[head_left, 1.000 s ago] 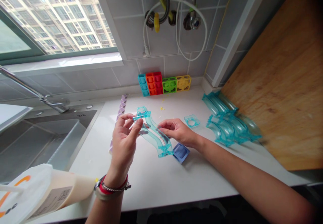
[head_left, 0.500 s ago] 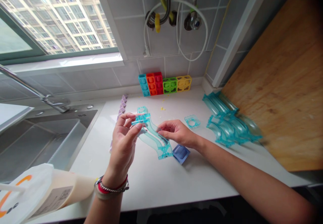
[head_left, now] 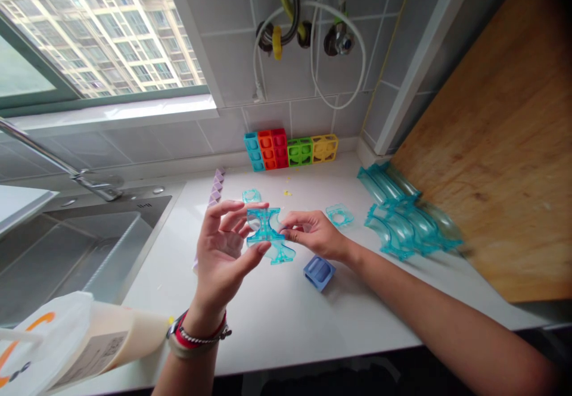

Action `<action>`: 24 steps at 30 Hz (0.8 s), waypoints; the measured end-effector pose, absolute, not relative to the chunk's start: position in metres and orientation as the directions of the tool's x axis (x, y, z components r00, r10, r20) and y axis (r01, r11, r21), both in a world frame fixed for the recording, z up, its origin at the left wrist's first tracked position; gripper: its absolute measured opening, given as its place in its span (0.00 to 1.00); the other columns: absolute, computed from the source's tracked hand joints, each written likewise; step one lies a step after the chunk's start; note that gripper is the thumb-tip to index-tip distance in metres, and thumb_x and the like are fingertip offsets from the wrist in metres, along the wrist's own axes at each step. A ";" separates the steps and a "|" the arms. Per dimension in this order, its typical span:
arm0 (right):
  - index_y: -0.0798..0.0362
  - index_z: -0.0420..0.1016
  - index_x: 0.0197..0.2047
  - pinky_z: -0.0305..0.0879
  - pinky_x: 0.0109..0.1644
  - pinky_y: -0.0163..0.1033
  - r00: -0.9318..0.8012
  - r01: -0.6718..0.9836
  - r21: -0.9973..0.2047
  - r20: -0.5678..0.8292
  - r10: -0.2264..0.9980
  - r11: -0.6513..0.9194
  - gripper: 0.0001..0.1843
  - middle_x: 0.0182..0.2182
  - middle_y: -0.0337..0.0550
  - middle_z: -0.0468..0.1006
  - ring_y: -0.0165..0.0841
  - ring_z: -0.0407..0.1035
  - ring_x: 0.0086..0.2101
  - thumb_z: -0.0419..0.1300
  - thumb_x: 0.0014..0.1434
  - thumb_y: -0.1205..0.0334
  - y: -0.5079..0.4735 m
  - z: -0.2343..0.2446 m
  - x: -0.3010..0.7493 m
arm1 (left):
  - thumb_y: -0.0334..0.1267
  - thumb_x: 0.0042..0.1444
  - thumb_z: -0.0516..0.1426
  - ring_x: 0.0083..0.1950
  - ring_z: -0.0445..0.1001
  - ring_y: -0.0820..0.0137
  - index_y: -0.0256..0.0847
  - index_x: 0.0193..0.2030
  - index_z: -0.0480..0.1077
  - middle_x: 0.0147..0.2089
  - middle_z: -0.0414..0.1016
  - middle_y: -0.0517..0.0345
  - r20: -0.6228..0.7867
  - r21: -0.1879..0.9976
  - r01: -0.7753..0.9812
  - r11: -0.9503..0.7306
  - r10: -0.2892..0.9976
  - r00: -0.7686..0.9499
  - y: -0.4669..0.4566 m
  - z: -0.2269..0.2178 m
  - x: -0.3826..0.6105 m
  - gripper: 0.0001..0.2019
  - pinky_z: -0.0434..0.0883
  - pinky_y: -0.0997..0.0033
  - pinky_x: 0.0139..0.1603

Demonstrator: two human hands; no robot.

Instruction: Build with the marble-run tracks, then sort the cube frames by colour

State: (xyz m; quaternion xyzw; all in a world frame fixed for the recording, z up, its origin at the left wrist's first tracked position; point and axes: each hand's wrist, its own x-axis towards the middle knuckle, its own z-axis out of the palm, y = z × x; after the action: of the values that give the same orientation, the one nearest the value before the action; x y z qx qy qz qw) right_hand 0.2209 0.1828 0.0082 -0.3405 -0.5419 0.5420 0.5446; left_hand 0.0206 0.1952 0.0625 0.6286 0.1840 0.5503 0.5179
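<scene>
Both hands hold a clear teal plastic track piece (head_left: pixel 265 225) above the white counter. My left hand (head_left: pixel 226 244) grips its left end between thumb and fingers, the other fingers curled behind. My right hand (head_left: pixel 315 232) pinches its right side with thumb and forefinger. The piece is seen nearly end-on, its lower part dropping away below. Below the right hand a blue-violet cube block (head_left: pixel 319 273) rests on the counter. Two flat teal pieces with round holes lie close by: one ring piece (head_left: pixel 339 216) right of the hands, another ring piece (head_left: pixel 251 196) behind the left hand.
Stacked teal track pieces (head_left: pixel 411 223) lie at the right by a wooden board (head_left: pixel 487 146). Coloured cube blocks (head_left: pixel 279 149) stand against the tiled wall. A purple zigzag strip (head_left: pixel 217 186) lies left. A sink (head_left: pixel 152 223) and a drink cup (head_left: pixel 98 342) are on the left side.
The track piece has been turned from lying lengthwise to nearly end-on between the hands. My left thumb has shifted lower and right. The blue-violet block is more fully visible.
</scene>
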 end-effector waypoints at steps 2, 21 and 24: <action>0.54 0.86 0.37 0.69 0.38 0.37 -0.187 -0.191 -0.952 0.276 0.943 0.240 0.16 0.35 0.44 0.80 0.34 0.73 0.37 0.74 0.57 0.49 0.182 0.010 0.222 | 0.29 0.55 0.72 0.60 0.81 0.57 0.48 0.56 0.69 0.55 0.83 0.50 0.521 0.845 -0.336 -0.417 0.783 0.339 0.194 0.062 0.020 0.26 0.79 0.64 0.52; 0.55 0.82 0.36 0.66 0.36 0.34 -0.263 -0.073 -0.954 0.300 0.917 0.292 0.16 0.33 0.42 0.76 0.31 0.70 0.34 0.70 0.64 0.50 0.180 0.011 0.225 | 0.29 0.56 0.71 0.63 0.79 0.54 0.48 0.56 0.68 0.56 0.82 0.48 0.476 0.869 -0.331 -0.369 0.806 0.351 0.190 0.063 0.019 0.25 0.79 0.60 0.54; 0.55 0.82 0.35 0.65 0.35 0.34 -0.271 -0.073 -0.957 0.290 0.918 0.281 0.18 0.32 0.42 0.76 0.30 0.69 0.33 0.70 0.63 0.47 0.180 0.011 0.225 | 0.29 0.56 0.71 0.62 0.79 0.54 0.48 0.56 0.67 0.56 0.82 0.49 0.472 0.871 -0.326 -0.367 0.809 0.351 0.190 0.064 0.020 0.25 0.79 0.60 0.54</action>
State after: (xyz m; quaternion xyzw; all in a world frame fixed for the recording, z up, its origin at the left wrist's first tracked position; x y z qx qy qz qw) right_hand 0.2249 0.1800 0.0115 -0.3382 -0.6246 0.4954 0.5002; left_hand 0.0197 0.1895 0.0636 0.6291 0.1918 0.5364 0.5289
